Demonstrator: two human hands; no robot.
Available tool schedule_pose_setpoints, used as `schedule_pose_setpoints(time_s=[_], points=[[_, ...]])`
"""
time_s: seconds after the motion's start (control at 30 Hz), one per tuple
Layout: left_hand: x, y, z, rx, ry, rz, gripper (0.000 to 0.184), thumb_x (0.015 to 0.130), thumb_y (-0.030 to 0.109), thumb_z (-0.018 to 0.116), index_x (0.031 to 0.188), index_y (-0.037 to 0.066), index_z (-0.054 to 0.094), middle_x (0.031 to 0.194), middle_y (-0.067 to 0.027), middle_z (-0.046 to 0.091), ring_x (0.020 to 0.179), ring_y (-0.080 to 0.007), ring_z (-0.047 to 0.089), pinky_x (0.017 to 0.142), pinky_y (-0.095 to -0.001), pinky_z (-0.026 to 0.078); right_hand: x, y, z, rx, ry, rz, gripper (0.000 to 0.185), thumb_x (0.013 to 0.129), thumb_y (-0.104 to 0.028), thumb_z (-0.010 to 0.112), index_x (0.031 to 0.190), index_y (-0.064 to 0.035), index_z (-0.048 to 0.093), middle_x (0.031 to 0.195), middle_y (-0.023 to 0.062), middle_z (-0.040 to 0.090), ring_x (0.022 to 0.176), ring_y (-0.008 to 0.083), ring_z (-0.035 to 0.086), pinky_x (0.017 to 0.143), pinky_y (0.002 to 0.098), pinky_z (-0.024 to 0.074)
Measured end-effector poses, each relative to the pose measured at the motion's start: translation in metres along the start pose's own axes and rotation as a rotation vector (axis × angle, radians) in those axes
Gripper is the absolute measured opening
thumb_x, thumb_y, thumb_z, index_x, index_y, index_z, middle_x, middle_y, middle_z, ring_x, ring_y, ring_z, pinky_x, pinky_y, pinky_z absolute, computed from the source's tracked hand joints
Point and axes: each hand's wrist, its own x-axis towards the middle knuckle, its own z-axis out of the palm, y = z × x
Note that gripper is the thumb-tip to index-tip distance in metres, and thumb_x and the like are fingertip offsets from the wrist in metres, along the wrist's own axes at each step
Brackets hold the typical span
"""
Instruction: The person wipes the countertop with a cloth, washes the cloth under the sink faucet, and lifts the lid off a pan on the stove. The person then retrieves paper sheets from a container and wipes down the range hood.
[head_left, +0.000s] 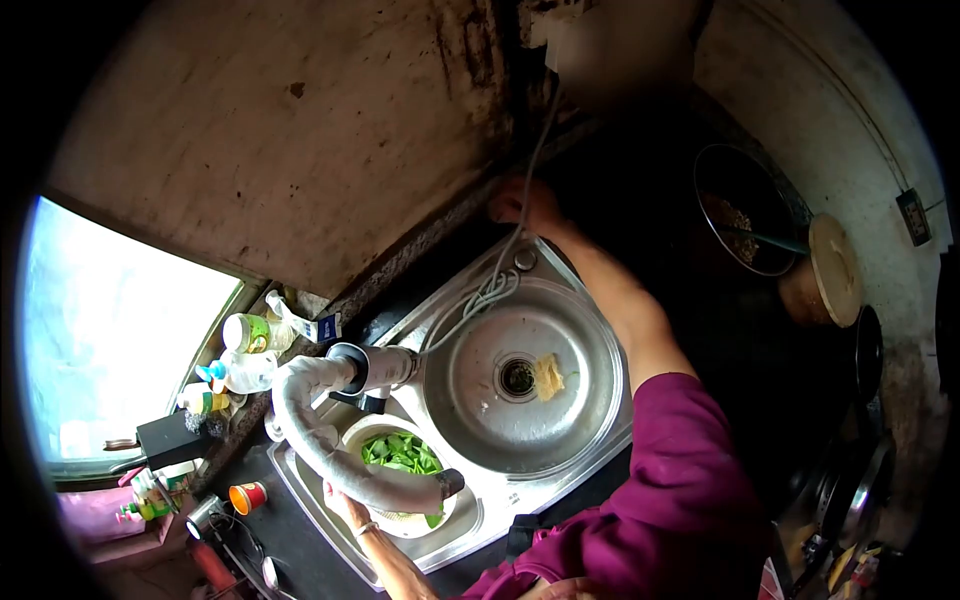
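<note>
My left hand (345, 507) is at the near left edge of a white bowl (447, 515) of green leaves (400, 452) in the smaller sink basin; its fingers are mostly hidden beside the bowl and the wrapped faucet pipe (325, 440). My right arm stretches over the right side of the sink, and my right hand (524, 201) is in shadow near the back wall, by a grey cable (527, 185). What it holds, if anything, is too dark to make out. A yellowish scrap (548, 377) lies beside the drain (517, 377) in the round basin.
Bottles and a jar (247, 333) stand by the window at left, with an orange cup (247, 498) on the dark counter (300, 528). At right are a deep pot (745, 210) and a round wooden lid or board (836, 270).
</note>
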Motion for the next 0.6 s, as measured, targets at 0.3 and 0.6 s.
schedule_pose_setpoints(time_s=[0.3, 0.6], points=[[-0.025, 0.019, -0.025, 0.015, 0.234, -0.189, 0.029, 0.090, 0.021, 0.050, 0.113, 0.003, 0.050, 0.090, -0.0078, 0.062, 0.071, -0.0099, 0.059, 0.057, -0.0176, 0.047, -0.012, -0.026, -0.039, -0.279, -0.010, 0.255, 0.018, 0.066, -0.022, 0.069, 0.079, -0.0127, 0.062, 0.090, 0.0100, 0.057, 0.088, 0.0294, 0.054, 0.072, 0.0399, 0.0460], [-0.048, 0.025, -0.025, -0.014, 0.218, -0.195, 0.028, 0.091, 0.018, 0.049, 0.115, 0.003, 0.050, 0.092, -0.0065, 0.062, 0.073, -0.0098, 0.058, 0.061, -0.0183, 0.047, -0.084, -0.041, -0.085, -0.346, -0.133, 0.309, 0.016, 0.066, -0.018, 0.066, 0.078, -0.0081, 0.062, 0.087, 0.0096, 0.055, 0.086, 0.0295, 0.051, 0.073, 0.0378, 0.0437]])
